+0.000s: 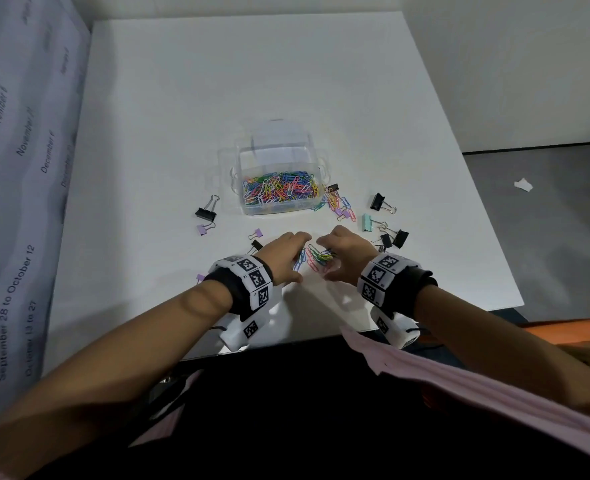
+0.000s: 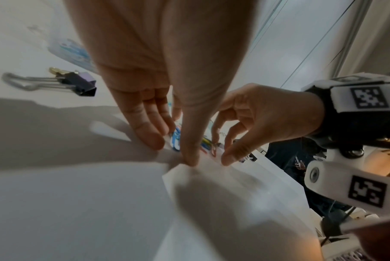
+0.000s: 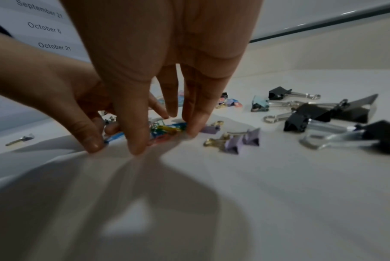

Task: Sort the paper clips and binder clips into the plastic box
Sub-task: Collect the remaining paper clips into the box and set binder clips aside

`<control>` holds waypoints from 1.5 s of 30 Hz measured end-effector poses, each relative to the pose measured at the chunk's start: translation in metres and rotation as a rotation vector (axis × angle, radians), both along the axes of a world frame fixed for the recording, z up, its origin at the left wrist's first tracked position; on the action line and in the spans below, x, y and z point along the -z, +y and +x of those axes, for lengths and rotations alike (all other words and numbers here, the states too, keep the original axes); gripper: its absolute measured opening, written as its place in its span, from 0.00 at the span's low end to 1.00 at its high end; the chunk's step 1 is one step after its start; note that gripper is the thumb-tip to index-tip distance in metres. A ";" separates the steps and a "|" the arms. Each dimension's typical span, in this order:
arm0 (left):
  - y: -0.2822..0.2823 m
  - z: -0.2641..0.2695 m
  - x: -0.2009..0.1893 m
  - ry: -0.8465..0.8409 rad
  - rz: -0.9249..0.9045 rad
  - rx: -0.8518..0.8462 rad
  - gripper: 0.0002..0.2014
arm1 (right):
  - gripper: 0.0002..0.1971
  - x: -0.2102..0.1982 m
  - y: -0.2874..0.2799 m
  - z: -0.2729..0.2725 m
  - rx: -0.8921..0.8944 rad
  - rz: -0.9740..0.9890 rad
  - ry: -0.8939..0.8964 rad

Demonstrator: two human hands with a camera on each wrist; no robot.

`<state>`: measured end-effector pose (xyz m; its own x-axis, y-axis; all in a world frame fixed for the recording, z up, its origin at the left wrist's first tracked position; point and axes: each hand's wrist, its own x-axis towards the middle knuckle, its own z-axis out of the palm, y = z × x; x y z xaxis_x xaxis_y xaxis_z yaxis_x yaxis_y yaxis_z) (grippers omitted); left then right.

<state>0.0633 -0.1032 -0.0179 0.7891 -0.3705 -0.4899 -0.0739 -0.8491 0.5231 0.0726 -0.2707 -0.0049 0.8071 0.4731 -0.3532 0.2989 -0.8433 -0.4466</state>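
white table (image 1: 217,98) fills the middle | date-printed sheet (image 1: 16,150) hangs along its left edge | pale wall (image 1: 494,64) behind | grey floor (image 1: 546,220) right, white scrap (image 1: 523,185) lying there

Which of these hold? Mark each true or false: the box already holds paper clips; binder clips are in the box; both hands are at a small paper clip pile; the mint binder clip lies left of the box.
1. True: the plastic box holds coloured paper clips.
2. False: binder clips lie on the table.
3. True: left hand and right hand flank the small pile.
4. False: the mint binder clip lies right of it.
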 end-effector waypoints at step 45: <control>0.046 0.066 -0.040 -0.257 -0.248 -0.653 0.10 | 0.08 -0.007 0.005 0.081 0.326 -0.002 -0.025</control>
<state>0.1289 -0.0568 0.0220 0.9651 0.1370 -0.2232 0.2592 -0.6213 0.7395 0.1540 -0.2659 0.0025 0.9244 0.1882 -0.3318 0.0243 -0.8971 -0.4411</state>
